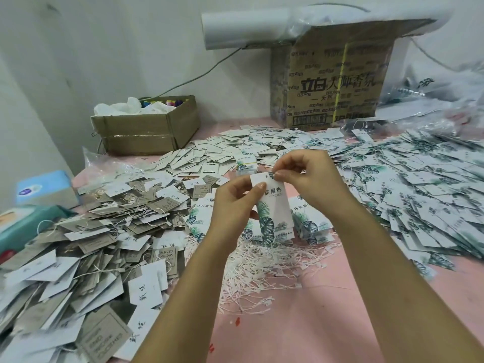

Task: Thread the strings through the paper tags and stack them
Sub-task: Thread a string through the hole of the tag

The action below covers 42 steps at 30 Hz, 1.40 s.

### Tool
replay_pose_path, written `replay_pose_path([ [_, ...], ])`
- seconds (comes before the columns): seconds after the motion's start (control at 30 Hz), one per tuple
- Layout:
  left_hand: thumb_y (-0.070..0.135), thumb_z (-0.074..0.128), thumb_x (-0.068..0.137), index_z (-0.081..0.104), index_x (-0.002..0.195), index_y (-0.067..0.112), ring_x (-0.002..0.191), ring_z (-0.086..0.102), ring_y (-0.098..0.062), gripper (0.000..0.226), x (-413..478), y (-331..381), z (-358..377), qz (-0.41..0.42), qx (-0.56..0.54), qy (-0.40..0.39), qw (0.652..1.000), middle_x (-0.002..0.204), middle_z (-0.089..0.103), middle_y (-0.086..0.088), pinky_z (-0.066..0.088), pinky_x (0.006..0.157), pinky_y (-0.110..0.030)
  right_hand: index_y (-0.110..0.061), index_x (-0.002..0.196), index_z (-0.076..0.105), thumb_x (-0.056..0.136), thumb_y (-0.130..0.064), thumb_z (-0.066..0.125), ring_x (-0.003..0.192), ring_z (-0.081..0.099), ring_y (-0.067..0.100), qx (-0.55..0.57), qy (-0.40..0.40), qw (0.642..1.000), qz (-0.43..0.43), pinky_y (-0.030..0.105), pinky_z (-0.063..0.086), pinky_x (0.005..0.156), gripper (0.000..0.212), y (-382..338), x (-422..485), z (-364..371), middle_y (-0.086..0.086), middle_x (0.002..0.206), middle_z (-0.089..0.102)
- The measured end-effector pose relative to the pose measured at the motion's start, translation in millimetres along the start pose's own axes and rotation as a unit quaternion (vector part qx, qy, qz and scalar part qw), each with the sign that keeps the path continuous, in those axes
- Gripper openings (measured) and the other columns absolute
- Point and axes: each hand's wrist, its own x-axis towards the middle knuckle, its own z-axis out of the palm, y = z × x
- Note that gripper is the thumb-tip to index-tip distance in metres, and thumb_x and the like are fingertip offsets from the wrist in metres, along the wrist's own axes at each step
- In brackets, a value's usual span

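Nearest me, thin white strings [272,268] lie tangled on the pink table [301,331]. Above them the left hand [234,205] grips a stiff, rectangular, leaf-printed paper tag [275,205] by its left edge, thumb on its face. The right hand [306,174] pinches its top corner beside the punched hole. Beyond spread loose tags [419,184] and a cardboard box [337,82].

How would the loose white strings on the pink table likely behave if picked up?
The white strings lie thin, bent and tangled, so they would probably droop and drag neighbours along. They look very light and might scatter when pushed. Their small end tabs may snag.
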Motion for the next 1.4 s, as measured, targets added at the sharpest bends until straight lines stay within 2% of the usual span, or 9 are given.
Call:
replay_pose_path([
  [0.13, 0.007, 0.059, 0.091, 0.069, 0.083, 0.026, 0.055, 0.057, -0.001, 0.023, 0, 0, 0, 0.005, 0.008, 0.001, 1.000, 0.065, 0.068, 0.011, 0.044, 0.044, -0.016, -0.007, 0.082, 0.070, 0.076, 0.004, 0.069, 0.058, 0.053, -0.008, -0.048, -0.008, 0.999, 0.001, 0.003, 0.038, 0.057, 0.013, -1, 0, 0, -0.011, 0.067, 0.060],
  [0.3, 0.006, 0.059, 0.090, 0.069, 0.080, 0.028, 0.051, 0.054, 0.002, 0.026, -1, 1, 0, 0.014, 0.021, -0.005, 1.000, 0.063, 0.066, 0.014, 0.043, 0.044, -0.015, -0.010, 0.080, 0.072, 0.078, -0.003, 0.070, 0.060, 0.052, 0.006, -0.107, 0.019, 0.994, 0.010, 0.017, 0.039, 0.057, 0.008, -2, 0, 4, -0.011, 0.062, 0.057],
  [0.43, 0.007, 0.060, 0.090, 0.069, 0.079, 0.028, 0.052, 0.053, 0.001, 0.026, -1, 0, 0, 0.015, 0.031, -0.001, 0.999, 0.063, 0.064, 0.013, 0.044, 0.045, -0.016, -0.011, 0.083, 0.071, 0.083, -0.009, 0.065, 0.070, 0.049, 0.011, -0.186, 0.022, 0.982, -0.013, 0.023, 0.032, 0.064, 0.006, -4, -1, 7, -0.002, 0.074, 0.061],
  [0.57, 0.007, 0.060, 0.090, 0.069, 0.081, 0.026, 0.051, 0.052, -0.001, 0.023, -1, 0, 0, 0.021, 0.029, 0.009, 0.999, 0.065, 0.063, 0.010, 0.042, 0.043, -0.016, -0.014, 0.086, 0.065, 0.088, -0.014, 0.060, 0.080, 0.044, 0.012, -0.236, 0.007, 0.971, -0.027, 0.028, 0.034, 0.071, 0.006, -4, -1, 10, -0.006, 0.085, 0.049],
  [0.93, 0.005, 0.060, 0.089, 0.065, 0.077, 0.021, 0.050, 0.052, 0.002, 0.020, 0, 1, -1, 0.038, 0.045, 0.008, 0.998, 0.061, 0.063, 0.016, 0.039, 0.041, -0.016, -0.013, 0.090, 0.061, 0.090, -0.016, 0.056, 0.087, 0.049, 0.017, -0.229, 0.020, 0.972, -0.042, 0.035, 0.043, 0.077, 0.006, -6, -4, 18, -0.005, 0.089, 0.047],
  [1.07, 0.009, 0.061, 0.090, 0.065, 0.077, 0.022, 0.060, 0.057, -0.006, 0.018, -1, 0, -2, 0.040, 0.046, 0.000, 0.998, 0.065, 0.063, 0.014, 0.042, 0.043, -0.018, -0.015, 0.089, 0.061, 0.090, -0.018, 0.057, 0.086, 0.051, 0.018, -0.231, 0.024, 0.972, -0.041, 0.038, 0.044, 0.078, 0.005, -5, -4, 20, -0.005, 0.090, 0.050],
  [1.13, 0.014, 0.054, 0.094, 0.064, 0.075, 0.023, 0.058, 0.055, -0.004, 0.023, -1, 0, -3, 0.019, 0.006, 0.000, 1.000, 0.065, 0.059, 0.013, 0.044, 0.042, -0.020, -0.016, 0.087, 0.062, 0.089, -0.018, 0.058, 0.081, 0.050, 0.016, -0.215, 0.033, 0.975, -0.040, 0.036, 0.044, 0.077, 0.005, -4, -4, 21, -0.004, 0.090, 0.053],
  [1.23, 0.014, 0.036, 0.100, 0.063, 0.087, 0.014, 0.056, 0.057, -0.009, 0.030, 2, 1, -7, -0.042, -0.121, -0.020, 0.992, 0.073, 0.064, 0.003, 0.045, 0.044, -0.023, -0.021, 0.080, 0.061, 0.087, -0.017, 0.062, 0.075, 0.049, 0.013, -0.165, 0.053, 0.984, -0.038, 0.034, 0.045, 0.075, 0.008, -4, -4, 21, -0.004, 0.087, 0.056],
  [1.4, 0.000, 0.051, 0.091, 0.059, 0.091, 0.013, 0.057, 0.060, -0.009, 0.015, 2, -5, -10, -0.023, -0.117, -0.038, 0.992, 0.070, 0.066, 0.003, 0.047, 0.046, -0.021, -0.016, 0.081, 0.066, 0.083, -0.015, 0.066, 0.068, 0.050, 0.011, -0.115, 0.033, 0.993, -0.025, 0.037, 0.048, 0.074, 0.002, -6, -5, 27, -0.008, 0.078, 0.056],
])
